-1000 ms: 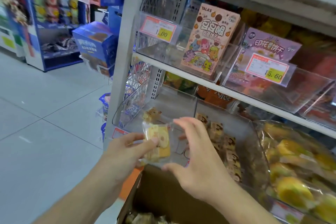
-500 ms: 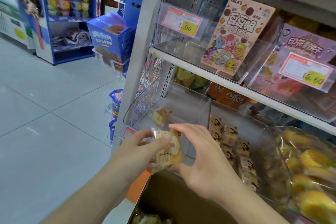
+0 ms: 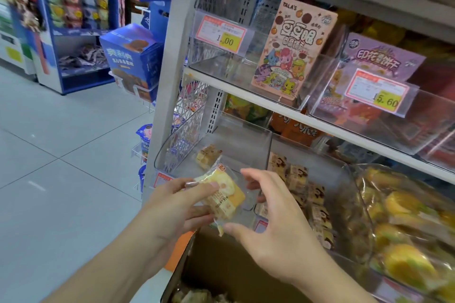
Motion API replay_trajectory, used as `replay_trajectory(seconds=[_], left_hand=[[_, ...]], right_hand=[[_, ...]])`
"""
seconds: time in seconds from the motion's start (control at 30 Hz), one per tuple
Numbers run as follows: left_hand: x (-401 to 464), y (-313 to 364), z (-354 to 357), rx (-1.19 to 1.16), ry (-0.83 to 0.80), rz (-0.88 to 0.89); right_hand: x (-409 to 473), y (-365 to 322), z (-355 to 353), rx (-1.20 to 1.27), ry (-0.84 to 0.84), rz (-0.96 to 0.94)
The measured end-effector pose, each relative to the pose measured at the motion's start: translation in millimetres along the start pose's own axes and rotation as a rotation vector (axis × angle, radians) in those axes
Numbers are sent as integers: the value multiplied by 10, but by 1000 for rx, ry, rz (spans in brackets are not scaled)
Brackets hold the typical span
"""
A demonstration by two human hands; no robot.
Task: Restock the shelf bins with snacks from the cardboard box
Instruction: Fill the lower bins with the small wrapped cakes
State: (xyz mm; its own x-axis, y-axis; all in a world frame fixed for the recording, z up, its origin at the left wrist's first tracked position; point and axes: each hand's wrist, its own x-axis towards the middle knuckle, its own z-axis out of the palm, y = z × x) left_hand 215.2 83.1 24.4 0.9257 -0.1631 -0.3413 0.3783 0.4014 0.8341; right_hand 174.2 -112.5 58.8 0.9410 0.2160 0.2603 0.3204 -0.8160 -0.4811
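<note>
Grey metal shelf unit fills the right of the view; it sits larger and further right than half a second ago, the camera having swung a little left and closer. Upper shelf: clear bins with price tags 1.00 and 5.60, pink cartoon biscuit box upright between them.

Lower shelf: leftmost clear bin nearly bare, one wrapped cake lying at its back. Next bin right holds a row of small wrapped cakes; beyond it, bagged yellow buns.

Cardboard box open at bottom centre, below both hands, more snacks visible inside.

Left hand pinches a wrapped yellow cake, thumb on top, fingers curled beneath. Packet now tilted, just in front of the leftmost bin's front edge. Right hand has loosened: fingers spread, thumb and fingertips touching only the wrapper's clear edge, where earlier it gripped the packet.
</note>
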Motion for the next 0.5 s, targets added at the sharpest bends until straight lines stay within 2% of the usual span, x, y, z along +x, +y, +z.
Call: replay_trajectory(seconds=[0.33, 0.5], left_hand=[[-54, 21, 5, 53, -31, -2], [-15, -35, 9, 271, -42, 76]], right_hand=[[5, -2, 67, 13, 21, 26], [91, -49, 24, -41, -111, -33]])
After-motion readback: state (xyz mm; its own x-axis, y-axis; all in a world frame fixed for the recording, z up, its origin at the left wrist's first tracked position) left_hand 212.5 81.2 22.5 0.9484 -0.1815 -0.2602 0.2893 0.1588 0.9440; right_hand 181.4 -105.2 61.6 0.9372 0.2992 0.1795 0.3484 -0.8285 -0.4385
